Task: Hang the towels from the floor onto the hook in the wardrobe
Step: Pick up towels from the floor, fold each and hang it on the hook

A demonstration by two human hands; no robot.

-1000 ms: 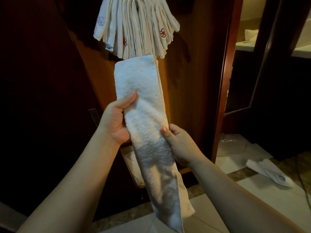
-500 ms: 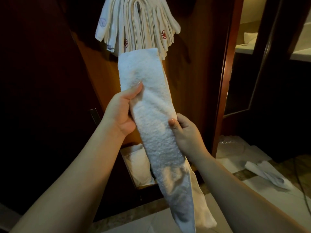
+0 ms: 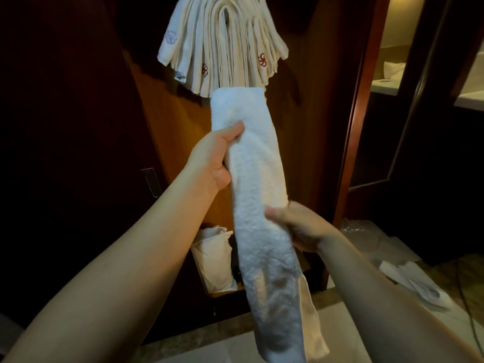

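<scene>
Higher now than a second ago, the folded white towel [image 3: 258,195] has climbed toward twelve o'clock, so its top edge sits just under the fringe of the bundle of towels already hung [image 3: 222,45] in the wardrobe [image 3: 309,127]. My left hand [image 3: 213,159] has slid up with it, while my right hand [image 3: 301,226] has stayed low on the strip. I judge this as the lift before the drape: this towel is on its way to the hook, which I cannot see because the hung bundle covers it.

My left hand pinches the towel's left edge, thumb across the front. My right hand grips the right edge lower down, thumb on the front and fingers curled behind.

The towel is a long narrow strip, its long axis nearly upright, the top leaning slightly toward eleven o'clock and the loose tail toward five o'clock, hanging free below my right hand.

One more towel on the floor [image 3: 416,286] lies at four o'clock, so the job looks close to done but not finished. A box with white cloth [image 3: 217,260] stands at the wardrobe's foot.
</scene>
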